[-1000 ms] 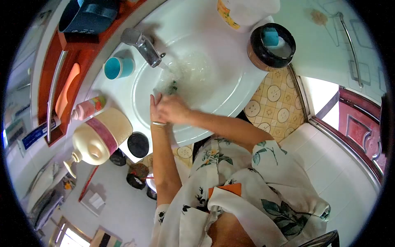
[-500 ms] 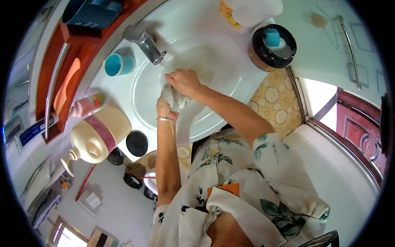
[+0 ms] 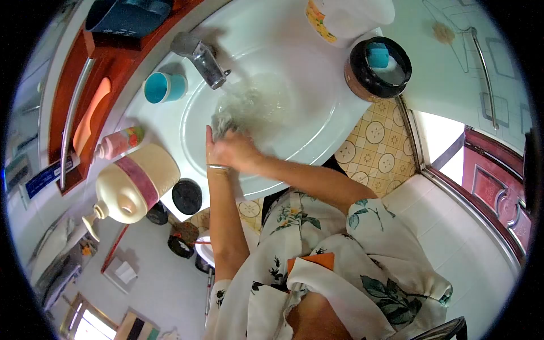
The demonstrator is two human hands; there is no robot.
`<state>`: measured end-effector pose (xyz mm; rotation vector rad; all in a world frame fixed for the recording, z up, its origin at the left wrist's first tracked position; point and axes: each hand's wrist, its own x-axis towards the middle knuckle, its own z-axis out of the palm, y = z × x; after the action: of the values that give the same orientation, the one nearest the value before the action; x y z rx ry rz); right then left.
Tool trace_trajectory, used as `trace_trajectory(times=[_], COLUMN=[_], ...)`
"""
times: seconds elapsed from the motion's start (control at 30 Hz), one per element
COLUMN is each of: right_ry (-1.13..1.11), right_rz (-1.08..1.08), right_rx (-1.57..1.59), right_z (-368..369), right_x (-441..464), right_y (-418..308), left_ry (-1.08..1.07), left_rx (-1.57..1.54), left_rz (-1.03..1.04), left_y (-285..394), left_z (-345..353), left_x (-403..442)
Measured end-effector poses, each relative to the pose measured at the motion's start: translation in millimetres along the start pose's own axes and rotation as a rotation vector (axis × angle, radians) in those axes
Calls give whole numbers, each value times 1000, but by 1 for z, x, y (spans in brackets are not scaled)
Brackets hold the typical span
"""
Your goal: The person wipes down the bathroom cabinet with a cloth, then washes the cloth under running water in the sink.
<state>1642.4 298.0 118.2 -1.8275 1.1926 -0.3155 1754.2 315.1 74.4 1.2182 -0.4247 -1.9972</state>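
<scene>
A wet greyish-white cloth point(image 3: 225, 121) is bunched between my hands, low over the white basin point(image 3: 306, 96). My left hand point(image 3: 214, 152), with a bracelet at its wrist, lies along the cloth's left side, one digit pointing up and the rest partly hidden. Closed over the cloth's near end, my right hand point(image 3: 239, 152) is blurred and covers part of the left one. Water runs from the metal faucet point(image 3: 205, 63) just beyond the cloth and splashes into the basin.
On the left counter are a turquoise cup point(image 3: 164, 88), a pink bottle point(image 3: 120, 143), a large cream pump bottle point(image 3: 127, 187) and a black round lid point(image 3: 187, 196). A black-rimmed jar point(image 3: 362, 85) holding a turquoise item and a white tub point(image 3: 357, 20) stand at the right rim.
Both hands have drawn back toward my body, the right one coming down beside the left. The cloth now spreads toward the faucet, and splashing water shows beneath the spout.
</scene>
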Motion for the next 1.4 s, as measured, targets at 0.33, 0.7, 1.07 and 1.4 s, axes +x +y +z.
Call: trace_trajectory(times=[0.33, 0.7, 1.07, 1.4], right_ry=[270, 506, 217, 78], right_rz=[-64, 284, 161, -382], right_rx=[-90, -607, 121, 100], right_z=[-39, -90, -76, -26], right_x=[9, 12, 36, -16], right_y=[-21, 127, 137, -28], left_ry=[159, 345, 361, 135], left_rx=[-10, 416, -21, -279], left_rz=[232, 375, -110, 411], left_y=[-3, 36, 13, 22], left_z=[29, 26, 4, 53], left_x=[4, -1, -2, -10])
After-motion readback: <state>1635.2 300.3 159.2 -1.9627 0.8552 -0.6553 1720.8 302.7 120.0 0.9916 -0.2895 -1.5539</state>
